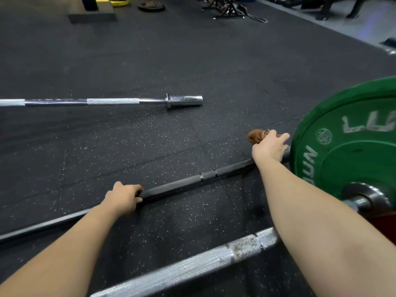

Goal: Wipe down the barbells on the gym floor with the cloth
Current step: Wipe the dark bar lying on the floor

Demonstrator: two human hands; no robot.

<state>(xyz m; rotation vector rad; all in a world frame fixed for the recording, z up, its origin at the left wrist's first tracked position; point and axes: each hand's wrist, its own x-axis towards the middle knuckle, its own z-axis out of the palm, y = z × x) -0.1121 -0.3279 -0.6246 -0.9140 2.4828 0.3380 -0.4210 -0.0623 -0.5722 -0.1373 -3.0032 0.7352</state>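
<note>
The right hand [269, 147] is closed around a bunched brown cloth [256, 136]. A wad of the cloth pokes out past the knuckles on the far side, and the thumb points toward the green plate [347, 146]. Hand and cloth sit over the black barbell [177, 185], on the last stretch of shaft just beside the plate's inner face. The hand covers the contact, so it cannot be told whether the cloth is wrapped round the bar or only pressed on it. The left hand [126, 198] grips the same shaft further along, fingers curled over the top and thumb underneath, well apart from the right hand. A ringed section of the bar lies between the two hands. From the left hand the black barbell runs on down to the lower left edge, low over the speckled rubber floor [150, 136]. A metal sleeve [364, 198] juts out low on the plate's near face. Nearer the person, a silver barbell [192, 269] with rusty patches crosses under the right forearm. Beyond the hands, a chrome barbell [107, 101] lies flat on the floor, bare of plates, with its sleeve end pointing right.
</note>
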